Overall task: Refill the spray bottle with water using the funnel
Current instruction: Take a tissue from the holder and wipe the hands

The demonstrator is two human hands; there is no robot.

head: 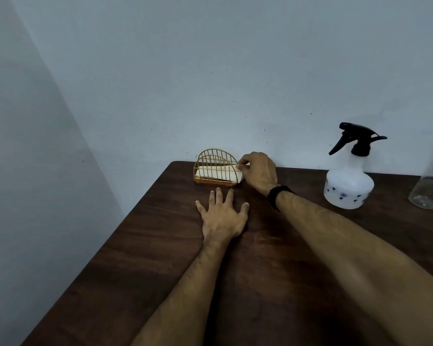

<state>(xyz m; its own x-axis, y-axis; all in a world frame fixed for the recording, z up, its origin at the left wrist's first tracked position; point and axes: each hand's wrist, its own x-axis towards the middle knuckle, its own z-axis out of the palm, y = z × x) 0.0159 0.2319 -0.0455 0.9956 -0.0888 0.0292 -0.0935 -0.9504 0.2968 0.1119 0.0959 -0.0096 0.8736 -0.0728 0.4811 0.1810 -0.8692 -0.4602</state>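
From the head view, the right hand (256, 171) reaches to the far edge of the counter (140, 245) and pinches the end of a folded white cloth (216, 173) lying in a gold wire holder (214, 168) near the far left corner; the left hand (221, 216) lies flat on the counter just in front of the holder, fingers spread and holding nothing; the spray bottle (349, 178) stands upright toward the far right edge, its black trigger head on, well apart from both hands; a clear bottle (429, 186) shows partly at the right edge; no funnel is in sight. The refill itself looks not yet begun or already done; I cannot tell which. The next move likely calls for drawing the cloth clear of the wires without tipping the holder.
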